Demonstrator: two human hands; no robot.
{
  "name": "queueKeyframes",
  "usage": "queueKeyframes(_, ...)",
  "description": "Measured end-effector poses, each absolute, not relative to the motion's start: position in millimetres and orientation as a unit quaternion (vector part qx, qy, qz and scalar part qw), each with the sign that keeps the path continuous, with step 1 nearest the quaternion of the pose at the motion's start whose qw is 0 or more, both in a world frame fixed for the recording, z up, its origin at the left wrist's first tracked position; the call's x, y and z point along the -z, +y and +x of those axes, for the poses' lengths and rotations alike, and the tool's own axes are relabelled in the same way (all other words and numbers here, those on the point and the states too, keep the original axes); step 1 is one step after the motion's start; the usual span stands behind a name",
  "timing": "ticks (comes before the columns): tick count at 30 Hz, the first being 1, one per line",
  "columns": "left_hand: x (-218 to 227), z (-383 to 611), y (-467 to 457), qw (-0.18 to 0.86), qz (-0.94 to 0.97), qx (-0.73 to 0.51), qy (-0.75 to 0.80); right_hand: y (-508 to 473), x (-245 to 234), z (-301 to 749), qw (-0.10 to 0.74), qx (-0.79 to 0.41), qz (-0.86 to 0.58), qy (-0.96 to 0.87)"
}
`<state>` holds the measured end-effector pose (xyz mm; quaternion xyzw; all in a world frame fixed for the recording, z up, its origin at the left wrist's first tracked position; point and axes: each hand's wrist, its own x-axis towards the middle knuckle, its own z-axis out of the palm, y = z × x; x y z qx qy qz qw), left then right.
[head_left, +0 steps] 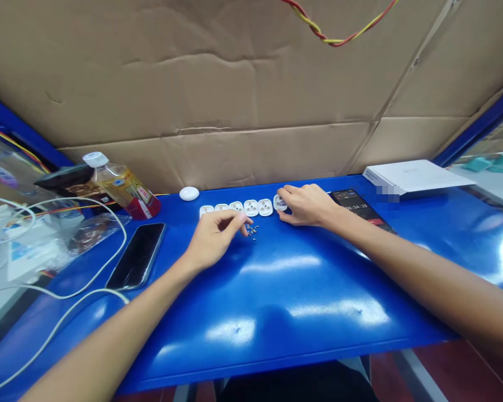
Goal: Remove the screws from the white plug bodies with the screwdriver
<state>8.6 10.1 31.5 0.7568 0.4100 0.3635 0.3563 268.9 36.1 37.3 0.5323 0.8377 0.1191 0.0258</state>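
Observation:
A row of several small white socket parts (pixel 251 207) lies across the far middle of the blue table (pixel 276 301). My right hand (pixel 305 204) rests at the right end of the row, fingers curled round the last white part (pixel 279 202). My left hand (pixel 214 237) sits just in front of the row, thumb and fingers pinched together over a small heap of tiny metal screws (pixel 252 230). What the pinch holds is too small to make out.
A dark phone (pixel 137 255) lies left of my left hand, with white cables (pixel 67 290) looping round it. A drink bottle (pixel 121 186) lies at the back left, beside a white oval object (pixel 189 194). Another phone showing a timer (pixel 360 209) and a white box (pixel 411 176) are at the right. Cardboard walls the back.

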Motion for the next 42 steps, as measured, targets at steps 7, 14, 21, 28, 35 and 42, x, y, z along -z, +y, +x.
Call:
queueKeyframes(7, -31, 9, 8, 0.355, 0.765, -0.354, 0.405, -8, -33, 281, 0.02, -0.119, 0.483, 0.867)
queueKeyframes(14, -25, 9, 7, 0.313, 0.8, -0.34, 0.384, -46, -40, 263, -0.071, -0.037, 0.367, 0.927)
queueKeyframes(21, -39, -5, 8, 0.32, 0.898, -0.187, 0.237, -43, -66, 266, -0.392, -0.056, 0.345, 0.851)
queueKeyframes(28, -39, -4, 9, 0.35, 0.906, -0.111, 0.208, -58, -55, 262, -0.459, 0.108, 0.352, 0.808)
queueKeyframes(35, -37, 2, 5, 0.353, 0.908, -0.105, 0.202, -61, -41, 247, -0.441, 0.183, 0.362, 0.8)
queueKeyframes(42, -38, 1, 4, 0.359, 0.902, -0.107, 0.216, -62, -40, 247, -0.429, 0.177, 0.362, 0.809)
